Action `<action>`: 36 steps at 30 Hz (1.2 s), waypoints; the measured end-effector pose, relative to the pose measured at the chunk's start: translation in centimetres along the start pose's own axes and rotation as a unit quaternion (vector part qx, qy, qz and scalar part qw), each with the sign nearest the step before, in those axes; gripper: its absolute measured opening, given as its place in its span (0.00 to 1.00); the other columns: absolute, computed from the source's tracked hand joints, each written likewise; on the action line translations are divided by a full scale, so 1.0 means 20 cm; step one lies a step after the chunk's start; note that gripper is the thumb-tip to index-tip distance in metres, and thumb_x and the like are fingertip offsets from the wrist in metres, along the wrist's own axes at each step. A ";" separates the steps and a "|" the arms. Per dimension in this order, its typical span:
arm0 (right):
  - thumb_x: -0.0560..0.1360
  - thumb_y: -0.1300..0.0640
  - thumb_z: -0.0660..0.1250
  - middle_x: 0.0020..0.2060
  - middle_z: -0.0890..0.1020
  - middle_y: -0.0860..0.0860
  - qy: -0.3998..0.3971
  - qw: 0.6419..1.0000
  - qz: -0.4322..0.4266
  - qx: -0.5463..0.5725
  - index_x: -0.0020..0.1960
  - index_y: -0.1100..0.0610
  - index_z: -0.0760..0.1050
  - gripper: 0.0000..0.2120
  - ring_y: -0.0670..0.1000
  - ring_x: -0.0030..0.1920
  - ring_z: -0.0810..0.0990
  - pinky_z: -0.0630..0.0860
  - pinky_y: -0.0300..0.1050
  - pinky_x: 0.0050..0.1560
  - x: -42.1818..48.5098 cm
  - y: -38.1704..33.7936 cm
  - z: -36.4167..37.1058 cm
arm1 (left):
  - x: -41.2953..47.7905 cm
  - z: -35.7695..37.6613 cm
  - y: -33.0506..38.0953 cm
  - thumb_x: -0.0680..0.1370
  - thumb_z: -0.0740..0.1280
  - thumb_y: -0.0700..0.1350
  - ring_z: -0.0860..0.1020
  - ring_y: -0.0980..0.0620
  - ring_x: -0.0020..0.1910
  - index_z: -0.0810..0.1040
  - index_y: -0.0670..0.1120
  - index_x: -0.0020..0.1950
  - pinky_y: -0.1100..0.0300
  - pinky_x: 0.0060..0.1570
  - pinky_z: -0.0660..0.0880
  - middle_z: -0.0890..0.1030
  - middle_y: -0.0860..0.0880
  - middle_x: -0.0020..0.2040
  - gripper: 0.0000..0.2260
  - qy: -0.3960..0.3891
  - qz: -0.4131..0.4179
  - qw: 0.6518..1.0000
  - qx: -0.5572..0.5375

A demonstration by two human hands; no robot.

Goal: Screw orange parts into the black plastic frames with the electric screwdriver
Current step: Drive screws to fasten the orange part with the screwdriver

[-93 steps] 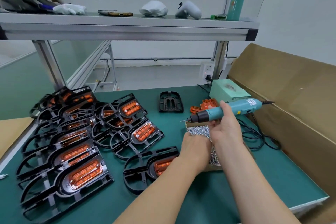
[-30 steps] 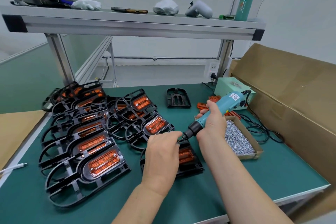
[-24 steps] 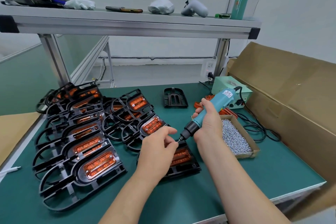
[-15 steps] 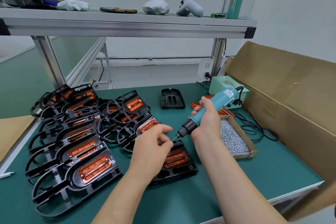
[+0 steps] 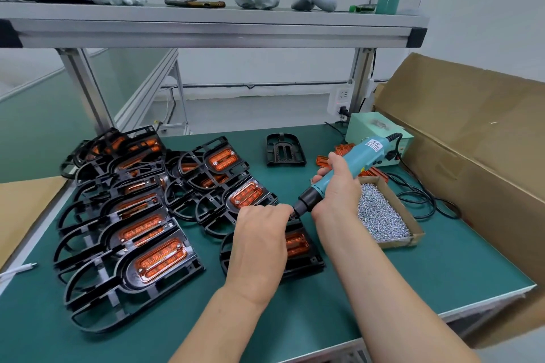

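Holding the electric screwdriver (image 5: 354,162) on a slant, black nose low to the left and cord end high to the right, the right hand (image 5: 336,186) wraps all its fingers round the blue-green body. I judge the tool is aimed down at one screw place of the black frame (image 5: 306,265), which lies near the middle of the desk (image 5: 413,268). The orange part (image 5: 296,243) sits inside this frame, partly covered by the left hand (image 5: 259,239). This hand is over the left side of the frame, with its fingers curled and gathered right at the tip of the tool. Probably they steady a screw or the bit there, but the back of the hand hides the fingertips, so I cannot tell if something is pinched. The two hands are just beside each other at the tool tip.

Just to the right of the right hand stands the box of screws (image 5: 380,215), open, I think so that a new screw is a short reach away. At the far side wait some loose orange parts (image 5: 324,160) and one empty frame (image 5: 284,152). At the left the stacked frames (image 5: 141,244), which already carry orange parts, overlap each other away from the working place. The step in hand looks like seating a screw at the far end of the orange part
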State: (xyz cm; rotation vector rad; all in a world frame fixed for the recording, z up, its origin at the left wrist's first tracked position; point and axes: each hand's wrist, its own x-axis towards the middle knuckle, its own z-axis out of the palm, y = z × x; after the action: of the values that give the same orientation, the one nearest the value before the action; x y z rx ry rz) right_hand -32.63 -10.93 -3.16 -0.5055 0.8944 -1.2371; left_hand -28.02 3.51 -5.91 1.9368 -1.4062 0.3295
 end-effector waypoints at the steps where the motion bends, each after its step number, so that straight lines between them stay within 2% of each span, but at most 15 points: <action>1: 0.75 0.56 0.73 0.23 0.77 0.47 0.003 1.000 -0.003 -0.001 0.54 0.55 0.75 0.11 0.45 0.23 0.75 0.74 0.39 0.28 0.00 0.00 0.00 | 0.00 0.00 0.01 0.68 0.71 0.27 0.76 0.45 0.36 0.80 0.44 0.44 0.55 0.46 0.68 0.78 0.49 0.35 0.13 -0.006 0.000 1.000 0.012; 6: 0.75 0.56 0.73 0.25 0.77 0.48 0.005 1.000 -0.016 -0.006 0.54 0.54 0.75 0.10 0.46 0.23 0.75 0.73 0.38 0.28 0.00 0.00 -0.02 | 0.01 0.00 0.05 0.64 0.72 0.26 0.75 0.45 0.33 0.79 0.42 0.49 0.54 0.41 0.73 0.77 0.48 0.33 0.18 -0.006 -0.009 0.999 0.040; 13: 0.74 0.57 0.73 0.24 0.76 0.48 -0.003 0.999 -0.039 -0.009 0.52 0.55 0.75 0.09 0.45 0.22 0.74 0.74 0.38 0.28 0.00 -0.01 -0.03 | 0.01 0.02 0.06 0.67 0.71 0.28 0.77 0.44 0.35 0.80 0.42 0.54 0.52 0.43 0.72 0.78 0.49 0.34 0.18 -0.040 -0.017 0.998 0.039; 19: 0.74 0.57 0.73 0.24 0.77 0.47 -0.007 0.999 -0.048 -0.013 0.52 0.54 0.76 0.09 0.45 0.22 0.74 0.74 0.37 0.27 0.00 -0.04 -0.04 | 0.01 0.06 0.05 0.73 0.70 0.37 0.77 0.48 0.44 0.73 0.47 0.66 0.56 0.54 0.68 0.80 0.52 0.43 0.21 -0.081 -0.032 0.996 0.009; 22: 0.74 0.57 0.73 0.24 0.77 0.48 -0.012 0.998 -0.055 -0.017 0.53 0.55 0.76 0.10 0.45 0.23 0.74 0.74 0.37 0.27 0.00 -0.04 -0.04 | 0.01 0.07 0.05 0.74 0.71 0.40 0.76 0.47 0.47 0.71 0.49 0.69 0.59 0.54 0.66 0.81 0.53 0.48 0.23 -0.076 -0.056 0.995 -0.014; 25: 0.74 0.57 0.73 0.25 0.76 0.48 -0.016 0.998 -0.066 -0.017 0.53 0.55 0.76 0.09 0.45 0.23 0.74 0.74 0.38 0.27 0.01 -0.05 -0.04 | 0.00 0.08 0.04 0.73 0.74 0.43 0.76 0.46 0.48 0.73 0.47 0.67 0.58 0.54 0.67 0.82 0.52 0.48 0.23 -0.044 -0.069 0.996 -0.031; 28: 0.73 0.58 0.73 0.26 0.76 0.49 -0.020 0.996 -0.084 -0.021 0.48 0.55 0.75 0.08 0.45 0.23 0.74 0.73 0.40 0.28 0.02 -0.07 -0.04 | 0.00 0.07 0.00 0.73 0.73 0.54 0.75 0.50 0.55 0.73 0.49 0.65 0.56 0.58 0.62 0.80 0.54 0.53 0.23 -0.050 -0.077 0.996 -0.006; 32: 0.73 0.58 0.73 0.25 0.76 0.48 -0.028 0.994 -0.105 -0.023 0.48 0.55 0.75 0.08 0.46 0.23 0.74 0.74 0.39 0.27 0.03 -0.08 -0.05 | -0.02 0.06 -0.07 0.71 0.66 0.66 0.70 0.54 0.57 0.77 0.54 0.53 0.59 0.54 0.59 0.76 0.60 0.51 0.20 -0.104 -0.047 0.992 0.045; 34: 0.72 0.57 0.73 0.26 0.76 0.48 -0.035 0.993 -0.109 -0.028 0.48 0.55 0.75 0.08 0.46 0.24 0.74 0.74 0.39 0.27 0.03 -0.08 -0.05 | -0.04 0.06 -0.08 0.70 0.61 0.69 0.70 0.55 0.57 0.77 0.55 0.50 0.59 0.58 0.59 0.74 0.61 0.49 0.21 -0.131 -0.037 0.990 0.049; 36: 0.72 0.56 0.74 0.26 0.77 0.47 -0.041 0.992 -0.116 -0.034 0.49 0.54 0.75 0.09 0.46 0.24 0.74 0.74 0.39 0.28 0.03 -0.08 -0.05 | -0.06 0.08 -0.07 0.68 0.54 0.73 0.69 0.56 0.59 0.79 0.55 0.50 0.58 0.64 0.58 0.74 0.60 0.52 0.27 -0.157 -0.026 0.986 0.052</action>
State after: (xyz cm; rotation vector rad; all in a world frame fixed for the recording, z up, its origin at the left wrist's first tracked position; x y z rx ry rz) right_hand -34.35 -11.85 -2.73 -0.7262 0.8272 -1.3881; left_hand -27.41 3.57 -8.29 2.1788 -1.5591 0.0751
